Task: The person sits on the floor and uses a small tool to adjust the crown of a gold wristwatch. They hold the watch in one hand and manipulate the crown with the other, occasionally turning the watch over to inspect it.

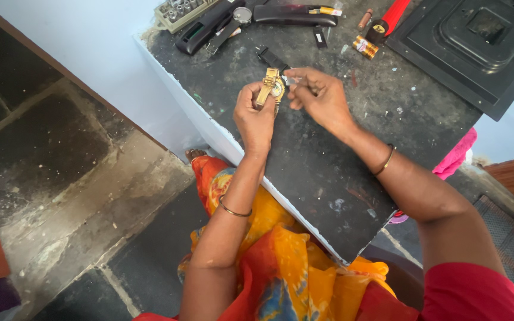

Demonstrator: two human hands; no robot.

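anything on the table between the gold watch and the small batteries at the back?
Head view: a loose black strap piece lies just behind the gold watch; beyond it, only bare paint-flecked tabletop up to the batteries.

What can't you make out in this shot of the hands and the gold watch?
Head view only:
- Gold watch: dial too small, partly covered by left hand.
- Right hand: whatever its fingers pinch is too small.
- Tool box: cut by top edge.
- Black tray: cut by right edge.

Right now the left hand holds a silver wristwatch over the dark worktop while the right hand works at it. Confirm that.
Not quite: the head view shows the wristwatch is gold, not silver. The left hand holds it over the dark worktop while the right hand works at it.
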